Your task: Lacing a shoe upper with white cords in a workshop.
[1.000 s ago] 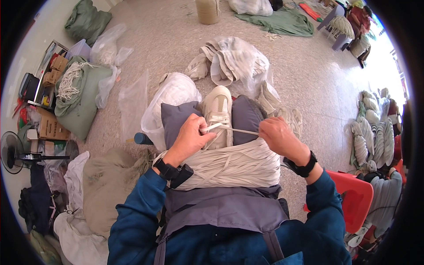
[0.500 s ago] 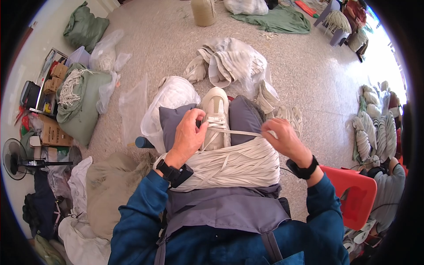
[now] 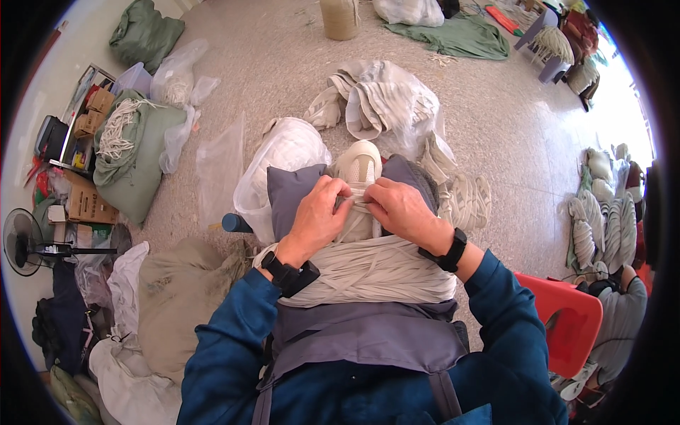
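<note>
A pale wall [image 3: 79,48] edges the brightly lit, speckled floor [image 3: 506,134].

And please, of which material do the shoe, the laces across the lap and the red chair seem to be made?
Shoe: probably matt mesh fabric, trim unclear; its top looks finely textured.
Laces: likely matt woven textile, since the strands lie flat and bend softly.
Red chair: probably smooth moulded plastic, from its even colour and rounded corners.

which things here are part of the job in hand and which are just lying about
Part of the job:
left hand, right hand
pale shoe
laces across the lap, apparently

Lying about:
fan
red chair
cardboard boxes
</note>
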{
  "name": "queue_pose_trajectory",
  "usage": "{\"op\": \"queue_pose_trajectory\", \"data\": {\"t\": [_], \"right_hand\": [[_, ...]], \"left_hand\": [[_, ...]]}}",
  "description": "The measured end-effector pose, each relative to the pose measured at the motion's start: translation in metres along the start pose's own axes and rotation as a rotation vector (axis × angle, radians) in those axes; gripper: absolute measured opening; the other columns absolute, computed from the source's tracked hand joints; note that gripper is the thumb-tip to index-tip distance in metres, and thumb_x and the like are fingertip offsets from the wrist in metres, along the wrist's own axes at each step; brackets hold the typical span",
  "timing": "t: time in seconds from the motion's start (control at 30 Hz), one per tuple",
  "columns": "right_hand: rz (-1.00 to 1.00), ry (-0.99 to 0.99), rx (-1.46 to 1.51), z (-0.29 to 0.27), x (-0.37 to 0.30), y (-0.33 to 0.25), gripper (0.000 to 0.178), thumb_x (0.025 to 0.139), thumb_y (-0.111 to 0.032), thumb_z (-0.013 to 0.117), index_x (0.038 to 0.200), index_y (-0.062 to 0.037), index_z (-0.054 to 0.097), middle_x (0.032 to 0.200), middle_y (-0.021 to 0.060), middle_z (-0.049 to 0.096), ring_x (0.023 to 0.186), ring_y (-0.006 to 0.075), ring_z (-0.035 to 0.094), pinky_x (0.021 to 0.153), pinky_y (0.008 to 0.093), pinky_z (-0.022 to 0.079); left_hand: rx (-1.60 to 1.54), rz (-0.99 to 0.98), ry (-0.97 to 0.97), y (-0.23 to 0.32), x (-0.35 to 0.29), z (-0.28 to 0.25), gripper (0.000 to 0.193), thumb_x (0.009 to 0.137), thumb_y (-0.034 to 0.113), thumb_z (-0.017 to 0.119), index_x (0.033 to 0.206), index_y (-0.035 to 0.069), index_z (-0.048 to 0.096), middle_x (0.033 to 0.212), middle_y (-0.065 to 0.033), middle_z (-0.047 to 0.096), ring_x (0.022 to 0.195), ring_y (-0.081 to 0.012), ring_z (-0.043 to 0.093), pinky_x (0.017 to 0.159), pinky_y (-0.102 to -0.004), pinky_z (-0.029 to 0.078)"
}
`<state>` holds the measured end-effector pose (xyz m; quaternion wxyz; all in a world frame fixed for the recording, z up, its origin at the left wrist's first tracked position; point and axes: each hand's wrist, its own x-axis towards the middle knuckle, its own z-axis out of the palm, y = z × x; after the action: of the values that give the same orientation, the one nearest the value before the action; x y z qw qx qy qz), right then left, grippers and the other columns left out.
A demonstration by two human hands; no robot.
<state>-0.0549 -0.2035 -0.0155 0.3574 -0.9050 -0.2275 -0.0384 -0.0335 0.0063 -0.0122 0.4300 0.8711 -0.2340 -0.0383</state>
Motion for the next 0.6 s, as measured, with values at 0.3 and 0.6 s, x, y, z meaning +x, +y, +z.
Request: {"op": "queue_pose_trajectory", "data": {"t": [0.3, 0.6], "right_hand": [[0.054, -0.062, -0.030, 0.002, 0.002, -0.002, 0.007, 0.083, -0.011, 0.064, 0.083, -0.0044, 0.064, 0.083, 0.0134, 0.064, 0.079, 0.0365, 0.065, 0.070, 0.0476, 0.052], [0.060, -0.076, 0.027, 0.001, -0.004, -0.001, 0.010, 0.086, -0.013, 0.063, 0.082, -0.0035, 0.063, 0.080, 0.0152, 0.064, 0.080, 0.0378, 0.065, 0.070, 0.0484, 0.051]], "left_hand": [[-0.041, 0.030, -0.077, -0.003, 0.012, 0.001, 0.018, 0.088, 0.004, 0.069, 0.104, 0.005, 0.061, 0.091, -0.0105, 0.054, 0.083, -0.0262, 0.058, 0.073, -0.0358, 0.048], [0.046, -0.062, -0.164, -0.003, 0.012, 0.001, 0.012, 0.088, 0.007, 0.068, 0.093, 0.003, 0.058, 0.091, -0.0133, 0.055, 0.083, -0.0302, 0.058, 0.074, -0.0397, 0.047]]}}
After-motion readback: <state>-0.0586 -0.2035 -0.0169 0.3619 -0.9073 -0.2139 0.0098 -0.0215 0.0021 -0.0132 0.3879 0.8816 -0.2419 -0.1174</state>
